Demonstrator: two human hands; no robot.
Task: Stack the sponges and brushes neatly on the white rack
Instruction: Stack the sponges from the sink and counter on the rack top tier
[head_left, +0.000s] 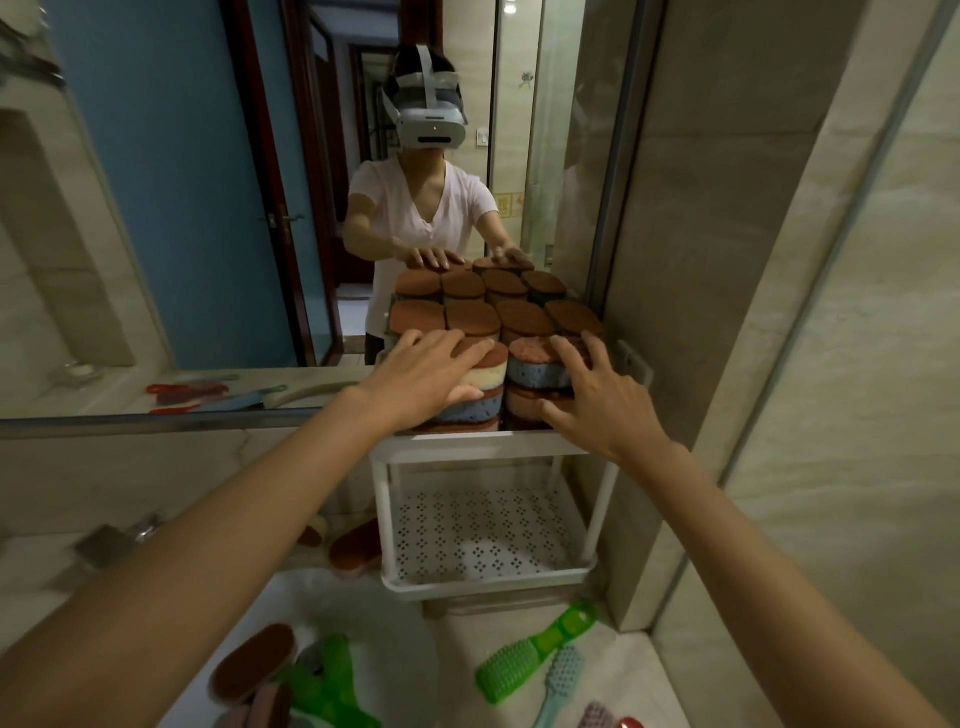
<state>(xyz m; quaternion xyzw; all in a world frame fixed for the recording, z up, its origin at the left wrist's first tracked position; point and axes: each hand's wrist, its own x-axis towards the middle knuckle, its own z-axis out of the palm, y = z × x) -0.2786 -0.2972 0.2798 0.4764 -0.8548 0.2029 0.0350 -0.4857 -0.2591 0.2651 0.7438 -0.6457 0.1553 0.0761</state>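
Loose sponge: an oval sponge with a brown scouring top lies near the front left of the table, just beside a translucent green plastic brush.
Sponges by the rack: two more brown-topped sponges lie on the table against the rack's left side (blurred, so their layers cannot be told).
Left hand: the left hand lies flat and unclenched, fingers straight and spread, pressing on top of the left front stack; it grips nothing.
Left front stack: layered sponges, brown over cream over blue, at the front edge of the rack's upper shelf.
Rack: the white plastic two-shelf rack stands at the back right of the table against the mirror; its upper shelf carries rows of brown-topped sponge stacks, and its lower shelf is perforated.
Right front stack: brown-topped sponges over a blue layer, just beside the left stack.
Right hand: the right hand rests on that stack, fingers splayed across the top, thumb reaching down its front; nothing is clasped.
Brushes at right: a green long-handled scrubbing brush and a pale blue brush lie side by side on the table in front of the rack.
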